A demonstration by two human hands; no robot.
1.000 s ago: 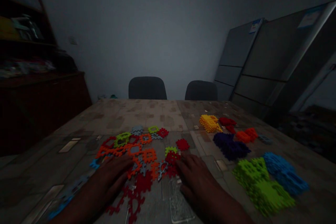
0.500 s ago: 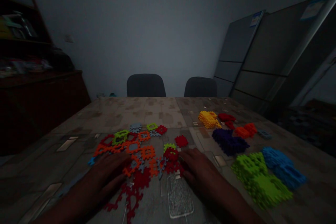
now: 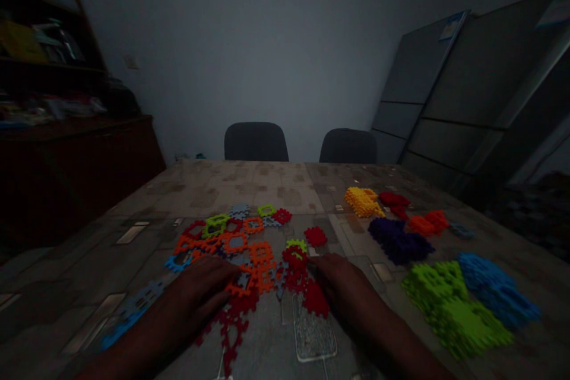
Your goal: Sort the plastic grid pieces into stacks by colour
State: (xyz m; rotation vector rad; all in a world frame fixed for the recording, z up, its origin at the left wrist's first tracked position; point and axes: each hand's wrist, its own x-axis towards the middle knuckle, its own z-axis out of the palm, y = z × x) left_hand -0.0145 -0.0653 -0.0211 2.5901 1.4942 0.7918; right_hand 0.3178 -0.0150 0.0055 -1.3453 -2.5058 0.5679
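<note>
Red toothed piece sits beside right hand, toward near edge of surface, likely light, stiff, best pinched by rim; left hand is at orange piece, both hands' fingers bent, can't tell grip.

Left hand and right hand, backs uppermost, fingers slightly bent; forearms slanting in from near left and near right

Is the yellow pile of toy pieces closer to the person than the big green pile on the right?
No, the yellow pile lies farther back, while the green pile lies nearer the person.
</note>
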